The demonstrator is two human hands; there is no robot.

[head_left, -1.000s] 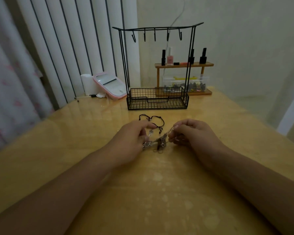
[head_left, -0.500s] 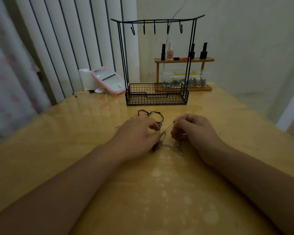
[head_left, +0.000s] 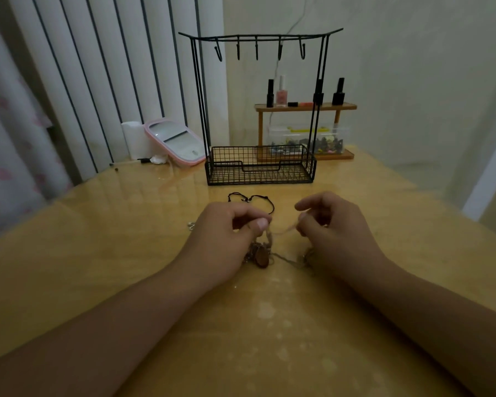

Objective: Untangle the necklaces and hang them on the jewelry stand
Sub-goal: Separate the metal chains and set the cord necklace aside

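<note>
A tangle of thin metal necklaces (head_left: 262, 255) with a dark oval pendant lies on the wooden table between my hands. My left hand (head_left: 226, 239) pinches a chain above the tangle. My right hand (head_left: 332, 227) pinches the other end of a blurred strand stretched between the two hands. A black cord necklace (head_left: 251, 199) lies loose on the table just beyond my left hand. The black wire jewelry stand (head_left: 259, 116), with several bare hooks on its top bar and a mesh basket base, stands farther back.
A pink-rimmed mirror (head_left: 173, 143) and a white roll (head_left: 133, 140) lean at the back left by the blinds. Behind the stand is a wooden shelf (head_left: 305, 107) with nail polish bottles and a clear box. A small silver piece (head_left: 192, 224) lies left of my left hand.
My hands have drawn apart, pulling a chain strand taut between them. The tangle has shifted slightly and the pendant now hangs below my left hand's fingers.
</note>
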